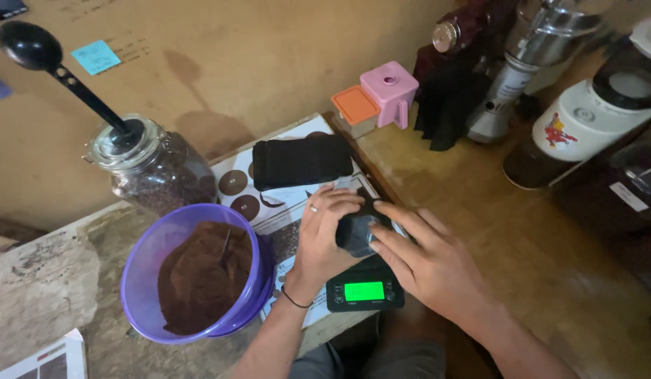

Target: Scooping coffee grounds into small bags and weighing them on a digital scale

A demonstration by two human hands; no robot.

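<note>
Flanking dark cup (356, 234): left hand (324, 235), right hand (427, 263).

A round purple plastic bowl (157, 260) holds reddish-brown powder (202, 277). The small black scale (365, 289) shows a green screen. Pink (389, 90) and orange-lidded (355, 109) square plastic boxes stand on the brown wooden bench (529, 260).

I log wooden counter (522, 260): purple bowl (146, 281), glass jar (153, 168), chart sheet (269, 210), pink box (390, 91), orange box (355, 109), grinders (543, 63).
</note>
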